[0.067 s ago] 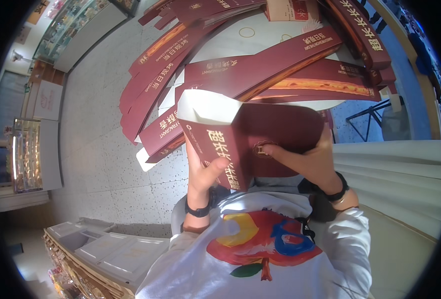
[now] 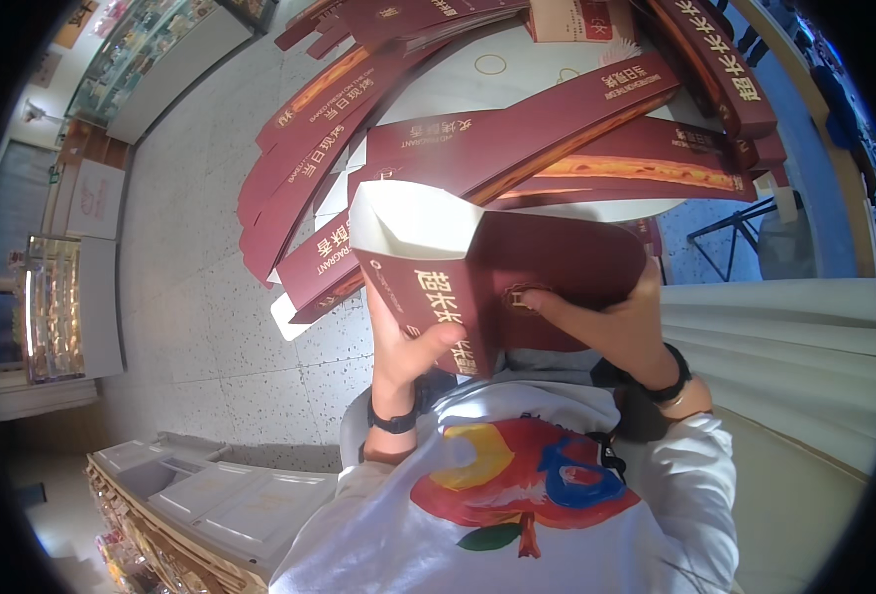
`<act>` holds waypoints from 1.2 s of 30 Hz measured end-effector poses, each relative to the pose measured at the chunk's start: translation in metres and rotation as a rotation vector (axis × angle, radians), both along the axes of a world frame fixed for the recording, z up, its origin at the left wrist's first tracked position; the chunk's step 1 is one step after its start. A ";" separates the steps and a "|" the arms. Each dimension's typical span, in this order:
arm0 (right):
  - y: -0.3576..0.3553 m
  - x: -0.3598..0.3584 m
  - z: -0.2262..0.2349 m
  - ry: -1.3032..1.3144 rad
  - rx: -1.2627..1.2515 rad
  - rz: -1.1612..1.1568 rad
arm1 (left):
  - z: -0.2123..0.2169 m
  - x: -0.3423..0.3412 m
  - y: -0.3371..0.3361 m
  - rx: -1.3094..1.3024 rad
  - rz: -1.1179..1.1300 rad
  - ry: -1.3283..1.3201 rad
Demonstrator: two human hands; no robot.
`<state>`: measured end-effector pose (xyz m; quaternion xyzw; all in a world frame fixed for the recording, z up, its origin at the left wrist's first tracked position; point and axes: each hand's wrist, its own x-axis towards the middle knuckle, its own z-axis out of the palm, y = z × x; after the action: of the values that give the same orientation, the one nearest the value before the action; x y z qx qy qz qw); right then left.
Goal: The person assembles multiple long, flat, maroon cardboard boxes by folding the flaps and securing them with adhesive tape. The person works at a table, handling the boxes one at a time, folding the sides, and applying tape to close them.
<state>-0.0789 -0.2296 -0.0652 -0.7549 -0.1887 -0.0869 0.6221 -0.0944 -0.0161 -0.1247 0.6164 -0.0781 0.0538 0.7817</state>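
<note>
Up in front of my chest is a maroon cardboard box (image 2: 441,309) with gold lettering. Its mouth is uncovered and shows a white inside, and a wide rounded flap (image 2: 566,259) reaches out to the right. My left hand (image 2: 405,348) grips the box's left side, thumb across the lettered face and the other fingers mostly hidden behind. On the right, my right hand (image 2: 611,322) clasps the flap, its thumb lying near a gold emblem while its fingers are out of sight behind. Just beyond the box lies a long, flat maroon carton (image 2: 557,124).
Several long maroon cartons (image 2: 309,158) lie overlapping on a round white table (image 2: 438,94). A tan package (image 2: 557,20) sits at its far side. Right of me hangs a pale curtain (image 2: 774,337); a black stand (image 2: 735,238) is beyond it. A grey-white cabinet (image 2: 245,505) stands lower left.
The box has shifted and tilted very slightly in my hands. My left thumb sits a little farther right on its face. The cartons on the table have stayed put.
</note>
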 end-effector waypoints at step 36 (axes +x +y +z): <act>0.000 0.000 -0.007 0.135 0.053 0.021 | 0.013 -0.003 -0.021 0.042 -0.095 0.053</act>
<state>-0.0784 -0.2296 -0.0719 -0.7405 -0.1516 -0.0341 0.6539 -0.0978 -0.0370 -0.1115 0.6296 -0.0879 -0.0013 0.7719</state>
